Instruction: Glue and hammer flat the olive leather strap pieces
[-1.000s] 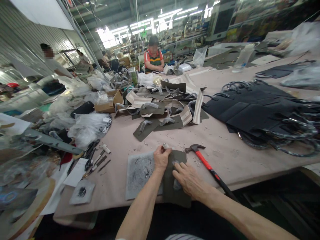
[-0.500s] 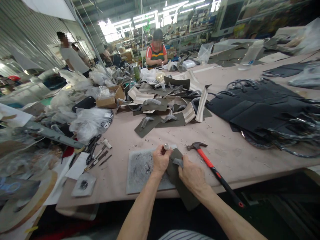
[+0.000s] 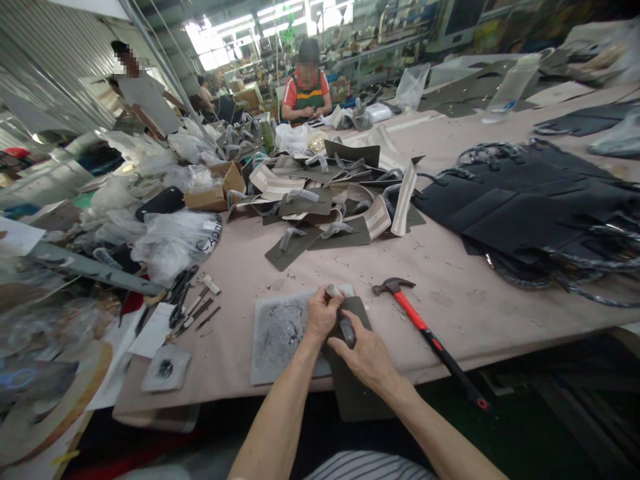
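My left hand (image 3: 320, 315) is closed around a small metal punch (image 3: 332, 291) whose round top sticks out above my fist. It rests at the upper left corner of an olive-green fabric piece (image 3: 353, 387) that hangs over the table's front edge. My right hand (image 3: 364, 350) presses on that piece, its fingers pinching a grey strap loop (image 3: 347, 331) sewn to it. Both hands sit at the right edge of a scuffed grey cutting pad (image 3: 280, 337).
A red-handled claw hammer (image 3: 427, 337) lies just right of my hands. Scissors and small punches (image 3: 187, 308) lie to the left, beside plastic bags (image 3: 173, 247). A heap of olive pieces with straps (image 3: 330, 203) and black bags (image 3: 530, 213) fill the table beyond. A seated person (image 3: 306, 87) works at the far end.
The olive piece has slid toward me and straightened over the table edge. My right hand moved from gripping its side to pinching the strap loop. My left hand kept hold of the punch.
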`<state>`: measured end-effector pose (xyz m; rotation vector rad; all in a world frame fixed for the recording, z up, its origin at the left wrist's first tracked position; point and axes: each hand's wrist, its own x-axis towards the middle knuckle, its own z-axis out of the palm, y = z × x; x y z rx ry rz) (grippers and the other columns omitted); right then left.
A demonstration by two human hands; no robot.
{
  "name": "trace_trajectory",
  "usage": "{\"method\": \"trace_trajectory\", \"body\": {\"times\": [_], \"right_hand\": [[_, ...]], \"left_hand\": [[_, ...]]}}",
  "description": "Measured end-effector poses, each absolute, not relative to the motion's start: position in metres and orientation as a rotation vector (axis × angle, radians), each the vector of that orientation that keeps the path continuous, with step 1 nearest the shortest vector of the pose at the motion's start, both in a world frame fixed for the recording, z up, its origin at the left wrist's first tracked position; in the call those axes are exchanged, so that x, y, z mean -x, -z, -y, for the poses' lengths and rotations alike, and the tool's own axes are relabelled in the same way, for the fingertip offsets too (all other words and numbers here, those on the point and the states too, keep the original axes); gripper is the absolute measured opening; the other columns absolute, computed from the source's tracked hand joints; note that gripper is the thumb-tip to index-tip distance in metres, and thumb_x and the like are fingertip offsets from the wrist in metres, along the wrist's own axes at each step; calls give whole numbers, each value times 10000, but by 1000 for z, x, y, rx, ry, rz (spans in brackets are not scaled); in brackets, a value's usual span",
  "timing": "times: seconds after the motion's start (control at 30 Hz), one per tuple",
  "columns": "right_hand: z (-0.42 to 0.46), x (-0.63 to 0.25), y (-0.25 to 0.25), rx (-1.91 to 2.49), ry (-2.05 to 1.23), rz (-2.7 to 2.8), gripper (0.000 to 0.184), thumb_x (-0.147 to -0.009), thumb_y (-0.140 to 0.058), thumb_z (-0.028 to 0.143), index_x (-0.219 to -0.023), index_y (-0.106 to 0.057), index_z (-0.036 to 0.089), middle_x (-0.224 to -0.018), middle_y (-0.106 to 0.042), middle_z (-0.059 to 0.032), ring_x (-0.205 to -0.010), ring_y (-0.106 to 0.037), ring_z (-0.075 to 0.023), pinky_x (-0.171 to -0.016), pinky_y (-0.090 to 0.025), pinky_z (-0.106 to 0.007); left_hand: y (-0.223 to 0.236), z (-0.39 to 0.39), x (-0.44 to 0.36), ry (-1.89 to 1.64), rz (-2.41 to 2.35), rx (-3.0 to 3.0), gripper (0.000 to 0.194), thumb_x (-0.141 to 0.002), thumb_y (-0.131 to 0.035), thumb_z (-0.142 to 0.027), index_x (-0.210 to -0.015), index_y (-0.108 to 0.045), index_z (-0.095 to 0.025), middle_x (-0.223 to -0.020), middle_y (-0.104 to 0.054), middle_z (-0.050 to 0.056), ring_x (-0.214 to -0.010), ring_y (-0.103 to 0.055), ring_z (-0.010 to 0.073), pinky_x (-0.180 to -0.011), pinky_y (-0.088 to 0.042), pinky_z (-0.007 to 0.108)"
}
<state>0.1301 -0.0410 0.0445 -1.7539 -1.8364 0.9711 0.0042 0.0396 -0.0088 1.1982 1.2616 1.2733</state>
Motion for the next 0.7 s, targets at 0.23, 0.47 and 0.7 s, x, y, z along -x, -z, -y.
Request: {"method": "trace_trajectory", "body": {"times": [0.23,0.47,0.7], "right_hand": [[48,-133,-32,1739,-842,1909,384,-1002,-439,440,-1209,-622,172,-1104,-742,-133,-1005,-710,-271,-832,-505,-341],[45,-132,-34,1753,-824,1995,380,-1006,-452,446,-1159,-657,164,-1109,-733,-131,-995,-704,-251,-839,-492,-322],[46,-132,-33,1792,-825,1967,384,-1003,-455,446,-1182,-647,165,-1087,-739,-126,-956,-712,-258,-810,-485,-328]], "left_hand": [[5,-22,4,-1228,-1216,-1198,156,-814,-725,-271,-917,-694,-158,-916,-764,73,-863,-724,190,-844,-572,312],[3,-16,2,-1206,-1261,-1204,159,-809,-720,-270,-919,-710,-155,-925,-777,85,-865,-729,195,-830,-577,312],[5,-17,4,-1175,-1281,-1285,168,-827,-708,-297,-930,-730,-165,-931,-778,78,-861,-723,193,-833,-573,307]]}}
